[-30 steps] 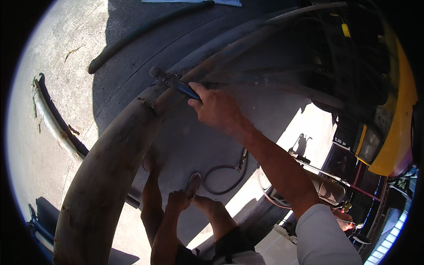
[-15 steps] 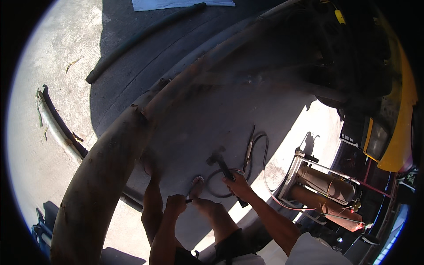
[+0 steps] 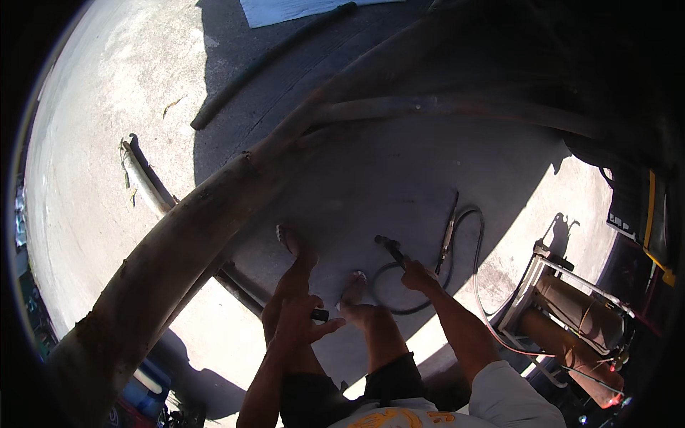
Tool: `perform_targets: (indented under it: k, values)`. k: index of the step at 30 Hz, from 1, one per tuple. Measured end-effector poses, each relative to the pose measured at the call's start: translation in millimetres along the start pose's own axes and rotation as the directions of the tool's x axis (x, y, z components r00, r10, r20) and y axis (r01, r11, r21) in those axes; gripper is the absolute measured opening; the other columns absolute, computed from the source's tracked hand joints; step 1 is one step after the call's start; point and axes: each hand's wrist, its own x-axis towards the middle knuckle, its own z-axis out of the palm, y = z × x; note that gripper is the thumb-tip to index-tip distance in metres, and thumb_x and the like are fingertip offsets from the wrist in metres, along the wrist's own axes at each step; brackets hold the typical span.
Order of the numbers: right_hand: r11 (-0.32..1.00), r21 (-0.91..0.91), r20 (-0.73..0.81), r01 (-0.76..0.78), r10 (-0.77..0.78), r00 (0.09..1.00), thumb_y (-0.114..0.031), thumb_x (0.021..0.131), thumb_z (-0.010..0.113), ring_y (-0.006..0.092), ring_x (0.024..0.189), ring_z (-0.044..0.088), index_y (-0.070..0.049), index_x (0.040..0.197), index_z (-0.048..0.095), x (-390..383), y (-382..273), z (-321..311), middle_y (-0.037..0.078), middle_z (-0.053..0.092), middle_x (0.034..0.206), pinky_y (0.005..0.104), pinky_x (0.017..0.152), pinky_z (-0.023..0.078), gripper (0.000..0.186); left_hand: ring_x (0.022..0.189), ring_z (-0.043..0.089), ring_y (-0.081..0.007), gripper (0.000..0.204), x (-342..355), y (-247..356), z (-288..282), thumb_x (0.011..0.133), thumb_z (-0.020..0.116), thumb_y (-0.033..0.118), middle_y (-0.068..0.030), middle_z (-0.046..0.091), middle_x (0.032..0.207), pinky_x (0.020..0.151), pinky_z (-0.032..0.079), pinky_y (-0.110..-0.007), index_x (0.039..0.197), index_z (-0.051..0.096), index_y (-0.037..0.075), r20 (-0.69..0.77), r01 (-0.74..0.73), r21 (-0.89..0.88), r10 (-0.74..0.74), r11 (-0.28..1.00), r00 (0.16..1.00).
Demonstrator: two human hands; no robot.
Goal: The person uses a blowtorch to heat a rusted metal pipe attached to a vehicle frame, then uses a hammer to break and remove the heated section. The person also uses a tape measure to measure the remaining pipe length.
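My right hand (image 3: 419,277) is wrapped around the handle of a hammer (image 3: 389,247), whose head points up and to the left, over the shaded floor. Closer to me, my left hand (image 3: 300,322) has its fingers curled and its thumb stretched out. A short dark piece (image 3: 320,314), like a stub of rod or a handle, pokes out of the left hand; its kind is unclear. To the left of both hands a long, thick, rust-stained tube (image 3: 171,250) runs up from the lower left, touching neither hand.
A thin torch (image 3: 448,239) with a looped hose (image 3: 479,264) lies right of the hammer. The hose leads toward a white-framed cart (image 3: 531,282) with two rusty gas cylinders (image 3: 571,349). A dark pipe (image 3: 271,68) and a shorter pale pipe (image 3: 146,182) lie on the concrete.
My view has shifted, so the thick tube looks lower and the cart farther right. The left thumb has lifted outward, and more of the dark piece shows. The hammer stays in my right hand.
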Motion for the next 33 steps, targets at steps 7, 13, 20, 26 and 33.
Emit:
perform_targets:
  k: [7,13,20,26,33]
  values:
    - [0.970,-0.237,-0.017,0.059,-0.065,0.998,-0.012,0.091,0.063,0.0571,0.121,0.064,0.001,0.166,0.030,123.2,-11.0,-41.5,0.038,0.057,0.135,0.0613,0.103,0.054,0.082,0.093,0.072,-0.0313,0.036,10.6,-18.1,27.3,0.061,0.097,0.029,-0.0068,0.073,0.090,0.091,0.049,-0.052,0.085,0.072,0.018,-0.185,-0.206,0.178,0.238,0.962,0.954]
    - [0.976,-0.217,-0.030,-0.007,0.000,1.000,-0.013,0.091,0.066,0.0554,0.124,0.063,-0.003,0.163,0.030,186.2,-13.5,-67.2,0.035,0.056,0.135,0.0610,0.104,0.054,0.082,0.102,0.071,-0.0366,0.025,36.4,-49.2,25.3,0.080,0.084,0.025,-0.0120,0.073,0.102,0.093,0.049,-0.052,0.097,0.071,0.012,-0.109,-0.263,0.299,0.306,0.918,0.946]
    - [0.988,-0.128,0.017,-0.086,0.089,0.996,-0.011,0.092,0.063,0.0552,0.122,0.065,-0.008,0.163,0.033,157.1,-23.6,-101.6,0.036,0.057,0.132,0.0585,0.106,0.054,0.077,0.107,0.070,-0.0332,0.036,48.4,-61.6,48.4,0.083,0.080,0.028,-0.0135,0.073,0.111,0.098,0.051,-0.047,0.112,0.074,0.008,-0.034,-0.294,0.457,0.346,0.840,0.938]
    - [0.974,-0.226,0.066,0.013,0.002,0.998,-0.012,0.094,0.065,0.0506,0.127,0.062,-0.006,0.162,0.039,145.6,-35.4,-124.8,0.033,0.057,0.138,0.0576,0.109,0.052,0.073,0.097,0.070,-0.0318,0.035,63.3,-55.5,44.2,0.081,0.083,0.032,-0.0129,0.072,0.101,0.091,0.053,-0.050,0.104,0.074,0.008,0.138,-0.253,0.556,0.213,0.791,0.967]
    - [0.912,-0.408,0.020,0.031,-0.025,0.999,-0.010,0.093,0.068,0.0474,0.130,0.063,-0.008,0.164,0.039,195.2,-44.2,-140.2,0.033,0.059,0.140,0.0562,0.110,0.052,0.076,0.088,0.069,-0.0338,0.033,61.9,-75.4,45.7,0.083,0.084,0.036,-0.0133,0.070,0.090,0.086,0.052,-0.050,0.097,0.072,0.008,0.003,-0.269,0.464,0.302,0.844,0.953]
